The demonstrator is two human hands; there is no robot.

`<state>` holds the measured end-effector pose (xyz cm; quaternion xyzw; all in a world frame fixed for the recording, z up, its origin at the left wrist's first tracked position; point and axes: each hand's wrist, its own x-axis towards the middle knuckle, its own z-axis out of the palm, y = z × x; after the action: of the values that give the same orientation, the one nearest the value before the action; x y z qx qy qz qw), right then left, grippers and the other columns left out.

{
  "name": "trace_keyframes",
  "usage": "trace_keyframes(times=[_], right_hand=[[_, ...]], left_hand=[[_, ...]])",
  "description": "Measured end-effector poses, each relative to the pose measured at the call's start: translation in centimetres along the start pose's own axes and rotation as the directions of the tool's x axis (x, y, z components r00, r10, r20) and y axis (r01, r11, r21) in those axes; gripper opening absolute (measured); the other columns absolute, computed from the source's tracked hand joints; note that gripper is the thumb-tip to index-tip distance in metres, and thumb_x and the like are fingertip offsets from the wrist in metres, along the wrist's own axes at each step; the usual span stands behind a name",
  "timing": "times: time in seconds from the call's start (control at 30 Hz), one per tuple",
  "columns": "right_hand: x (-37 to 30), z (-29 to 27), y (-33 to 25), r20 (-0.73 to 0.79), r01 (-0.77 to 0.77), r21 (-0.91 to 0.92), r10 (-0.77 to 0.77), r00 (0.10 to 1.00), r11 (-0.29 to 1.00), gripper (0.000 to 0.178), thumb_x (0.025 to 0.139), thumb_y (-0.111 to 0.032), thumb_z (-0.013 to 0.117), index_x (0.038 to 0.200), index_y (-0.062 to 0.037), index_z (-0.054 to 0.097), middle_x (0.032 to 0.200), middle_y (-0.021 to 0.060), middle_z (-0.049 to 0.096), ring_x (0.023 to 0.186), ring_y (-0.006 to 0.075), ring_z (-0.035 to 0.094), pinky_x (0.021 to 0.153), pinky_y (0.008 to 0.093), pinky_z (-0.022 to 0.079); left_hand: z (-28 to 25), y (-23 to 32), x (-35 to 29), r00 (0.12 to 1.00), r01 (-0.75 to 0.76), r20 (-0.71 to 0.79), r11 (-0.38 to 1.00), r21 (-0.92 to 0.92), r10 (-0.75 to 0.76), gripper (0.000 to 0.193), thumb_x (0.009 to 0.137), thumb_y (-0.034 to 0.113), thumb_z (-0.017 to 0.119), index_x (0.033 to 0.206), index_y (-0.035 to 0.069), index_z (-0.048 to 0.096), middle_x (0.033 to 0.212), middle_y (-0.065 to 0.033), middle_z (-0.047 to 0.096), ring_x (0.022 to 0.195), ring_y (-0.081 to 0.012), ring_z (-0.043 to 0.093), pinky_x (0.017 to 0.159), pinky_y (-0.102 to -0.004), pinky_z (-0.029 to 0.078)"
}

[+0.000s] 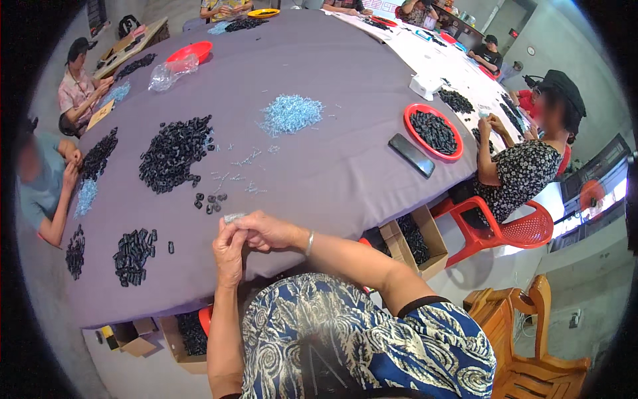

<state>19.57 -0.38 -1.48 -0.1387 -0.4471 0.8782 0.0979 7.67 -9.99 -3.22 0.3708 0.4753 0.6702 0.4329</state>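
Note:
My left hand (228, 256) and my right hand (271, 231) meet at the near edge of the cloth-covered table (332, 179), fingers pinched together. A small greyish piece (232, 217) shows at my right fingertips; its kind is too small to make out, and my fingers hide whatever else they grip. Just beyond lie several loose black parts (210, 203). Farther off is a large heap of short black plastic parts (174, 154). Thin pale pieces (229, 177) are scattered beside it, and a pile of small light-blue pieces (292, 114) sits farther right.
Longer black parts (133, 256) are heaped at the left. On the right are a black phone (411, 155) and a red tray (458, 152) of black parts. A co-worker (525, 159) sits near a red chair (512, 229). Cardboard boxes (435, 259) stand below the table edge.

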Motion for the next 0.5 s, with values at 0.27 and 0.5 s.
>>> trace_keyframes(times=[0.27, 0.5], right_hand=[[-0.3, -0.2, 0.0, 0.0, -0.034, 0.05, 0.034, 0.999, 0.998, 0.034, 0.094, -0.045, 0.048, 0.079, -0.015, 0.051, 0.056, -0.0087, 0.03, 0.045, 0.0027, 0.022, 0.038, 0.0196, 0.018], [-1.1, 0.9, -0.6, -0.1, -0.014, -0.036, 0.011, 0.995, 0.999, 0.029, 0.095, -0.038, 0.05, 0.078, -0.0141, 0.048, 0.062, -0.0077, 0.034, 0.05, 0.0022, 0.027, 0.04, 0.0176, 0.02]], left_hand=[[1.3, 0.2, -0.7, 0.942, -0.233, -0.145, 0.903, 0.36, 0.301, 0.018, 0.085, 0.004, 0.061, 0.101, -0.001, 0.066, 0.101, -0.0072, 0.058, 0.091, -0.0137, 0.055, 0.085, -0.0279, 0.045], [1.8, 0.3, -1.0, 0.807, -0.363, -0.126, 0.653, 0.665, 0.577, 0.018, 0.08, 0.003, 0.065, 0.098, 0.002, 0.066, 0.091, -0.0138, 0.056, 0.083, -0.0274, 0.059, 0.071, -0.0335, 0.048]])
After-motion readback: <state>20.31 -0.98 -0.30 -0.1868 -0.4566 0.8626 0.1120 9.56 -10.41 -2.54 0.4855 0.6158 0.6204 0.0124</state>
